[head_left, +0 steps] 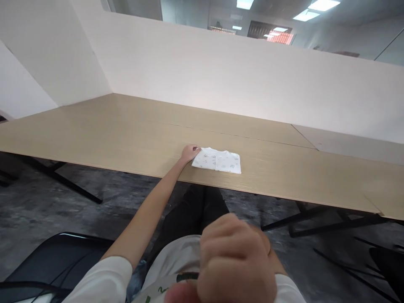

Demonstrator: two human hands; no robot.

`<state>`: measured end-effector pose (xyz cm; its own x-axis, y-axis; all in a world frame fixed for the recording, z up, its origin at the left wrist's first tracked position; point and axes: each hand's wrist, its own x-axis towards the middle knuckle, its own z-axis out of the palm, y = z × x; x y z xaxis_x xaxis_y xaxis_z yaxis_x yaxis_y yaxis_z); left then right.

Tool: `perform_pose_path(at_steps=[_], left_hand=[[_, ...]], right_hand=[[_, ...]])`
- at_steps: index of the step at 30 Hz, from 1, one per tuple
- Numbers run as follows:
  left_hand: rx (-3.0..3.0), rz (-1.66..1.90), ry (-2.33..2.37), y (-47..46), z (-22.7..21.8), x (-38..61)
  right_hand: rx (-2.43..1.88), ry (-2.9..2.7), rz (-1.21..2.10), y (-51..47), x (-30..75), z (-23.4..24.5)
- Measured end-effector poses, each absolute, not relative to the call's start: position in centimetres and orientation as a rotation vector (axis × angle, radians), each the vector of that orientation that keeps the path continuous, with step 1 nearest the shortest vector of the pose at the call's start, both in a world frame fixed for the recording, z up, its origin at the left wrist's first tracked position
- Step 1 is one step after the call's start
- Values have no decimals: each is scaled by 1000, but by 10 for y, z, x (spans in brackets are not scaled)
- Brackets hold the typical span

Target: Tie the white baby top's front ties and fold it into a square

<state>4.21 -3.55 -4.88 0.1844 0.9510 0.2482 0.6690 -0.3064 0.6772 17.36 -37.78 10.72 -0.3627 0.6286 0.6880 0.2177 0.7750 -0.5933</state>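
Note:
A folded white garment with small grey prints lies flat near the front edge of the wooden table. A crease or seam runs down its middle, and its far edge dips slightly. My left hand reaches out to its left far corner, thumb and fingers closed on the cloth there. Close to the camera, my right hand is raised in a fist, knuckles facing me, well apart from the garment. The inside of that fist is hidden, so whether it holds anything does not show.
A white wall with glass above it stands behind the table, and another panel closes the left side. A black chair is at lower left. Dark table legs and part of another chair show at right.

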Motion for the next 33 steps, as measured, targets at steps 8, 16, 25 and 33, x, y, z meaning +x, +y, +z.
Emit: perform_pose_path(at_steps=[8, 16, 25, 33], left_hand=[[2078, 911, 1501, -32, -50, 42], [2051, 892, 1572, -33, -49, 44], [1935, 1043, 1418, -28, -34, 40], [2258, 1503, 1150, -27, 78, 21]], right_hand=[[-1338, -1643, 294, -203, 263, 67], [-1859, -1895, 362, -113, 343, -8], [-1754, -1678, 416, -116, 330, 27], [-1270, -1403, 381, -136, 326, 114]])
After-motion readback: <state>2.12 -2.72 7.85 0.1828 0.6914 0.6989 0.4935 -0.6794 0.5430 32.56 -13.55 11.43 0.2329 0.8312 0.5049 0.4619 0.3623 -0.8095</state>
